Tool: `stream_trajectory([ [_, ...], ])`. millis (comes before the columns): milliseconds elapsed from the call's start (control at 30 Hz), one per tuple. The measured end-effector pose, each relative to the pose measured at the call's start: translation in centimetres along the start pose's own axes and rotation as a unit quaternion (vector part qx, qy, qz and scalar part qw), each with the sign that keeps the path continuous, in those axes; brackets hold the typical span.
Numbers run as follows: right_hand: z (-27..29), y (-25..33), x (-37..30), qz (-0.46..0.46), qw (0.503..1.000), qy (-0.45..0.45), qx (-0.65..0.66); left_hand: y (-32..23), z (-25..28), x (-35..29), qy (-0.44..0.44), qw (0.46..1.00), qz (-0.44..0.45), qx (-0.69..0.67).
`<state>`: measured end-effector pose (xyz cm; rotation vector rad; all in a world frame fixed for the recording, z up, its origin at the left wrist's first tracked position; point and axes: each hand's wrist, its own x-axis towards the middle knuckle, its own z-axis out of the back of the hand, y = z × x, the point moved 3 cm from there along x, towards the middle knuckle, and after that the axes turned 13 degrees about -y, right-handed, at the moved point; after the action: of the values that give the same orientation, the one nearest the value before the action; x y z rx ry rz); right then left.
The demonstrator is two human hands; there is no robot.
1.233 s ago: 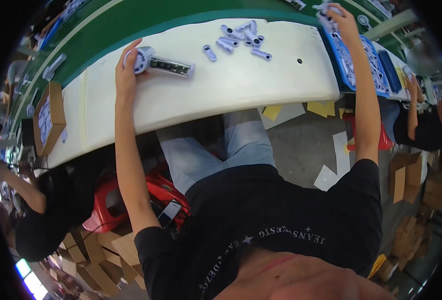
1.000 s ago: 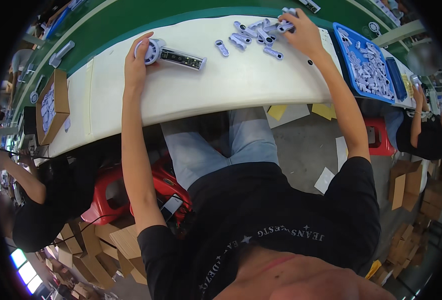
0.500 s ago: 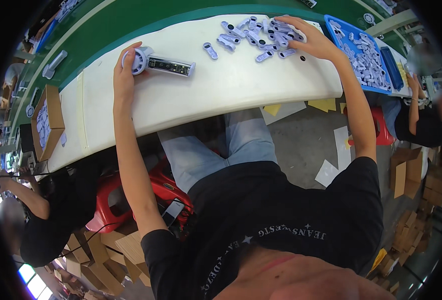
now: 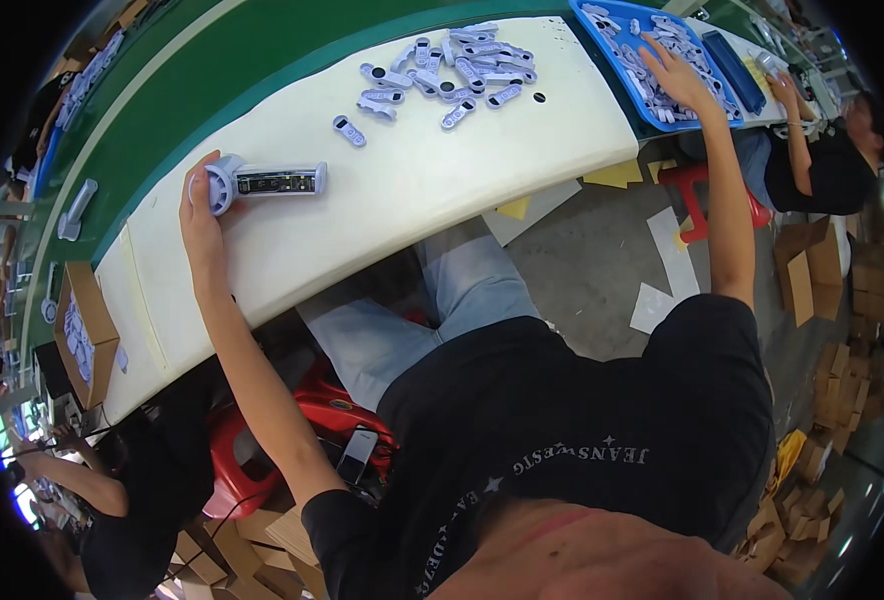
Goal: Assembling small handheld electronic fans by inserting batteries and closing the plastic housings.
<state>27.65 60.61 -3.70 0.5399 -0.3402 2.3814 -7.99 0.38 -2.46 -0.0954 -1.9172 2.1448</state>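
Observation:
My left hand (image 4: 202, 222) is closed round the round, vented head of a white handheld fan housing (image 4: 280, 180) on the left of the white table. Its straight handle points right, and a circuit board shows in the open side. My right hand (image 4: 678, 84) is over the blue tray (image 4: 664, 127) at the far right, fingers stretched out and apart among small white parts. Whether a fingertip touches a part I cannot tell. Between the hands, a loose pile of white oblong cover pieces with dark ovals (image 4: 462, 78) lies on the table.
A cardboard box (image 4: 95, 330) of white parts stands at the table's left end. Another white fan body (image 4: 78, 210) lies on the green surface beyond. A dark blue tray (image 4: 734, 72) sits beside the parts tray. Co-workers sit left and right, with a red stool (image 4: 697, 205) on the right.
My right hand has left the pile of cover pieces and moved right, over the blue tray. My left hand keeps its hold on the fan housing. The whole view has shifted.

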Motion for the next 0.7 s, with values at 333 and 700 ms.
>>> stream_trajectory([
  [333, -0.8, -0.3, 2.2, 0.075, 0.996, 0.008, -0.041, 0.9, 0.3, 0.9, 0.02, 0.999, 0.001, -0.028],
  [700, -6.4, -4.2, 11.0, 0.076, 0.995, 0.053, -0.046, 3.7, -0.7, 3.0, -0.006, 0.999, -0.021, -0.024],
])
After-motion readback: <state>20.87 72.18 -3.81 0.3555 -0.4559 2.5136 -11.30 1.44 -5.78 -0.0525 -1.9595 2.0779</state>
